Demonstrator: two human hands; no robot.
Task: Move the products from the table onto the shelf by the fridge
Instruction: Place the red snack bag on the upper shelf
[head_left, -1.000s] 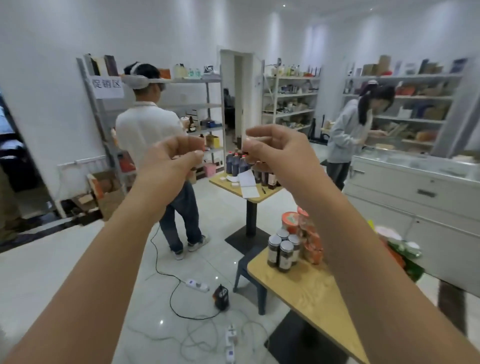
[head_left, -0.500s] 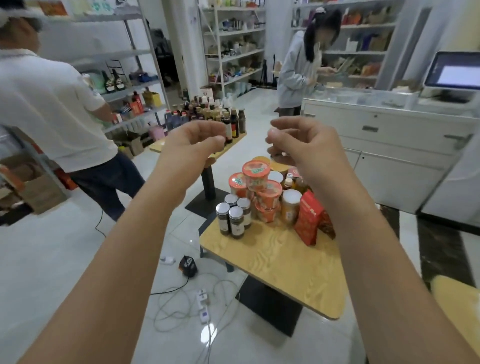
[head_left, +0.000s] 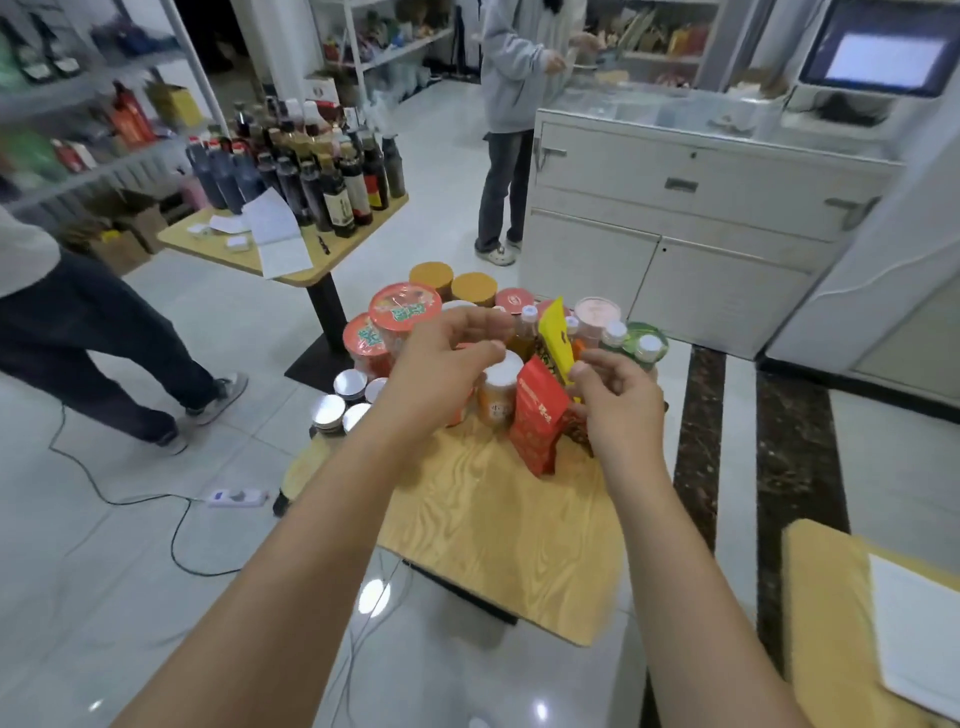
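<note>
1. The left grip (head_left: 447, 364) hovers over the white-lidded jar (head_left: 500, 397), its fingers half curled in a loose claw and holding nothing.
2. The right grip (head_left: 618, 400) is curled just beside the red packet (head_left: 537, 415), with its fingertips (head_left: 581, 370) at the yellow packet (head_left: 555, 338) (whether they pinch it, I cannot tell).
3. The products crowd the far end of the wooden table (head_left: 493, 525): noodle cups (head_left: 405, 312), silver-lidded jars (head_left: 337, 405) and white-capped bottles (head_left: 615, 332).
</note>
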